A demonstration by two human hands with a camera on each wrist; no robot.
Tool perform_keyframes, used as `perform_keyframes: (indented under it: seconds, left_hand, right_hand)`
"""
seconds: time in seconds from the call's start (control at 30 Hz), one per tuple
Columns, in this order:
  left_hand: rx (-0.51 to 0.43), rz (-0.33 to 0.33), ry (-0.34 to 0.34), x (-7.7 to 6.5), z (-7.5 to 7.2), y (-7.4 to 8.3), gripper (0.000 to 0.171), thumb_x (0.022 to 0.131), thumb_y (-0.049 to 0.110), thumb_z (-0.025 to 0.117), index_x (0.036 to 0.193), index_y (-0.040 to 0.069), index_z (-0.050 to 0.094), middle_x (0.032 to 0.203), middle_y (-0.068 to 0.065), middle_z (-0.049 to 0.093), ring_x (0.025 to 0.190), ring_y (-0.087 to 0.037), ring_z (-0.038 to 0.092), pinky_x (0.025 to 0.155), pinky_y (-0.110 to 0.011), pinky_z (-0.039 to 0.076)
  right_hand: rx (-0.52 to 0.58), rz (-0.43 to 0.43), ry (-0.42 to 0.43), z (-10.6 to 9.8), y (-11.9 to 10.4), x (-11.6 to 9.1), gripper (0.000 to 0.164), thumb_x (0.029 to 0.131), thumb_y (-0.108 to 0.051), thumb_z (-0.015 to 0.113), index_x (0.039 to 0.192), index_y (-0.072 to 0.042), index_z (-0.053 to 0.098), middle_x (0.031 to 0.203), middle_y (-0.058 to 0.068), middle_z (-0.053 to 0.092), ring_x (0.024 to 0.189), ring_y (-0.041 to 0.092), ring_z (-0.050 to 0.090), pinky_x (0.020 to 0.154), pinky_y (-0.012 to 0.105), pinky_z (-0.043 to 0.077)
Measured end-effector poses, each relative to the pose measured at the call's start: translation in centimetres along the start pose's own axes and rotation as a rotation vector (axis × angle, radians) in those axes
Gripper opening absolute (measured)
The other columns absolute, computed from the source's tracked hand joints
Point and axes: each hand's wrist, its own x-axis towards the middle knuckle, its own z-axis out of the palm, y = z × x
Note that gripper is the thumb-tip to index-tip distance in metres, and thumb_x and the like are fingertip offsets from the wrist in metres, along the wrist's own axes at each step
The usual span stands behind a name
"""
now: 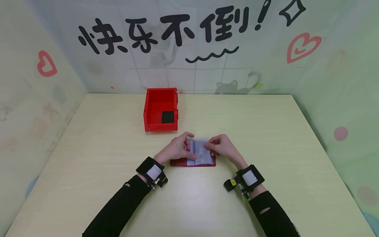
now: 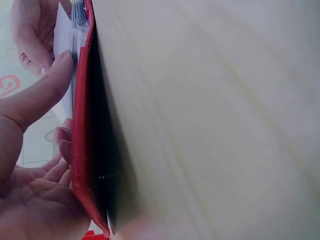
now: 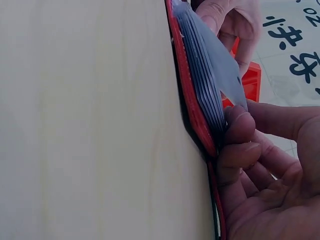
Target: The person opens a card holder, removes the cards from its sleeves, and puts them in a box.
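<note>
Black cloth lies closest: the left sleeve [image 1: 118, 207] at lower left of the frame and the right sleeve [image 1: 273, 214] at lower right, each running up to a wrist device ( [image 1: 151, 171] on the left, [image 1: 249, 177] on the right). At the centre, a red card holder [image 1: 178, 162] is open on the pale table [image 1: 189, 204]. The left hand [image 1: 177, 148] grips it from the left, thumb laid over the clear pages and fingers curled at the side. The right hand [image 1: 223, 144] pinches the free edge of 1 clear page [image 3: 225, 67] between thumb and finger, raising it from the page stack [image 3: 200, 75].

The step in hand looks like leafing through the pages, or opening 1 pocket (I cannot tell whether it contains a card). The next move seems to call for a light pinch on that single page and a steady left thumb, as the thin sheets could slip or come up together.

Counted: 2 hands, 2 sleeves, 2 wrist devices, 1 holder, 1 raised page, more stacked pages than I can number, and, above centre, 1 red bin [image 1: 161, 127] with 1 dark square [image 1: 167, 117] inside.
</note>
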Motion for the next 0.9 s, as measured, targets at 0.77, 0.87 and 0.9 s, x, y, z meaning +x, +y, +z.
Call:
perform_keyframes:
  seconds: [0.77, 0.87, 0.9]
  left_hand:
    - [-0.204, -0.023, -0.027, -0.5, -0.9, -0.6, 0.033, 0.102, 0.009, 0.055, 0.133, 0.001, 0.046, 0.101, -0.017, 0.066, 0.081, -0.016, 0.061, 0.076, -0.025, 0.053]
    - [-0.222, -0.025, -0.011, -0.5, -0.7, -0.6, 0.030, 0.103, 0.012, 0.054, 0.130, 0.001, 0.047, 0.098, -0.016, 0.067, 0.079, -0.016, 0.061, 0.074, -0.025, 0.052]
    - [-0.229, -0.028, -0.006, -0.4, -0.6, -0.5, 0.029, 0.103, 0.014, 0.054, 0.129, 0.002, 0.047, 0.096, -0.015, 0.068, 0.078, -0.016, 0.061, 0.074, -0.024, 0.052]
  right_hand:
    - [-0.002, -0.048, -0.078, 0.0, 0.2, -0.6, 0.025, 0.105, -0.014, 0.052, 0.089, 0.005, 0.059, 0.069, -0.001, 0.050, 0.062, 0.011, 0.048, 0.055, 0.021, 0.039]
    - [0.026, -0.058, -0.100, -0.3, 0.4, -0.7, 0.020, 0.105, -0.010, 0.050, 0.099, 0.006, 0.060, 0.073, 0.000, 0.052, 0.064, 0.012, 0.049, 0.057, 0.022, 0.041]
    - [0.036, -0.061, -0.106, -0.4, 0.4, -0.8, 0.018, 0.104, -0.008, 0.050, 0.102, 0.007, 0.061, 0.075, 0.001, 0.053, 0.065, 0.012, 0.049, 0.057, 0.022, 0.041]
